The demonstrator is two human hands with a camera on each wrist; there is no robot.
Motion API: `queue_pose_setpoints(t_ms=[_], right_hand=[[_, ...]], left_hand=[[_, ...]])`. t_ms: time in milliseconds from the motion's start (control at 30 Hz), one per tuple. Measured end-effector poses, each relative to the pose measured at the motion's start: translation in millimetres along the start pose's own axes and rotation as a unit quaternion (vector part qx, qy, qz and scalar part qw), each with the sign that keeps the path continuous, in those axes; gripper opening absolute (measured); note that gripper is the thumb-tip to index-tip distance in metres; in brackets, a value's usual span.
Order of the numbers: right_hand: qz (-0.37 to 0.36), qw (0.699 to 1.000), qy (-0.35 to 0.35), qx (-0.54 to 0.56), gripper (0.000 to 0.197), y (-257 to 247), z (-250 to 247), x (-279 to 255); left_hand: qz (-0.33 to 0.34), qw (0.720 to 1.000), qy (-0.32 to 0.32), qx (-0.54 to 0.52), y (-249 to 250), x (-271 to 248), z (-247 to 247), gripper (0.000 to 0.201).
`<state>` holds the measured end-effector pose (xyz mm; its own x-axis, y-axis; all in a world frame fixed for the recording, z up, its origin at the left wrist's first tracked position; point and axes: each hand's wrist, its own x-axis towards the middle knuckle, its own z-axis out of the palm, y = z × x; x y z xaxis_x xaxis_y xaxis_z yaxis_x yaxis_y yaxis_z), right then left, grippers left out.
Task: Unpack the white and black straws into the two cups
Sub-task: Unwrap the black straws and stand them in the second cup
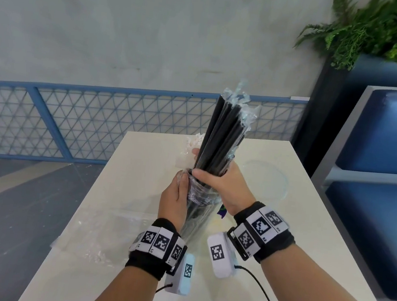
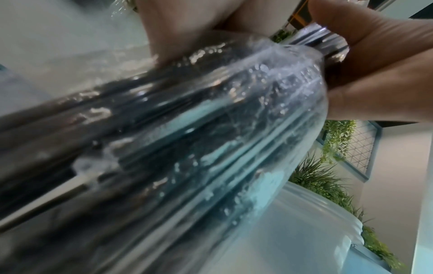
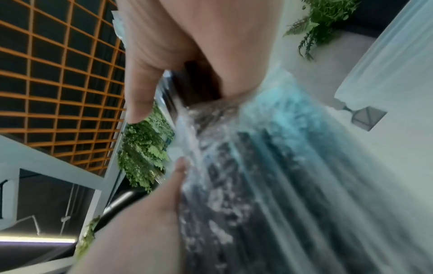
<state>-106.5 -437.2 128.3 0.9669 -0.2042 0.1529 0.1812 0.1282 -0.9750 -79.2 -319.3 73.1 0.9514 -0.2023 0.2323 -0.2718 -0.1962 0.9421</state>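
A bundle of black straws (image 1: 221, 133) stands upright over the table, its lower half inside a clear plastic wrapper (image 1: 198, 207). My right hand (image 1: 216, 179) grips the bare straws just above the wrapper's mouth. My left hand (image 1: 175, 192) holds the wrapper lower down, thumb on its rim. Behind the hands, white straws (image 1: 194, 141) stand in a cup (image 1: 182, 162). A clear cup (image 1: 267, 180) stands to the right. The left wrist view shows the crinkled wrapper (image 2: 187, 129) over the straws. In the right wrist view my fingers (image 3: 164, 46) curl round the black straws (image 3: 199, 83).
An empty clear wrapper (image 1: 99, 233) lies on the white table (image 1: 305, 249) at the left. The table's left edge is close to my left forearm. A blue bench (image 1: 386, 147) stands on the right and a blue mesh fence (image 1: 72, 116) beyond the table. A translucent cup (image 2: 304, 231) lies below the bundle.
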Motion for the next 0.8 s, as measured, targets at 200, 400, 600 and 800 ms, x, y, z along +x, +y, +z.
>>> queue_pose_setpoints(t_ms=[200, 400, 600, 800], right_hand=[[-0.054, 0.987, 0.138, 0.058, 0.016, -7, 5, 7], [-0.059, 0.949, 0.271, 0.149, 0.023, -32, -7, 27], [-0.021, 0.968, 0.211, 0.136, 0.035, -25, -11, 27], [0.015, 0.985, 0.162, 0.053, 0.048, 7, 4, 11]], left_hand=[[0.002, 1.000, 0.017, 0.026, 2, 0, 1, 0.037], [-0.011, 0.999, 0.033, 0.038, 5, 6, 0, 0.039], [-0.009, 0.998, 0.039, 0.041, 7, 8, 7, 0.038], [-0.002, 0.998, 0.047, 0.042, 13, 4, 9, 0.035]])
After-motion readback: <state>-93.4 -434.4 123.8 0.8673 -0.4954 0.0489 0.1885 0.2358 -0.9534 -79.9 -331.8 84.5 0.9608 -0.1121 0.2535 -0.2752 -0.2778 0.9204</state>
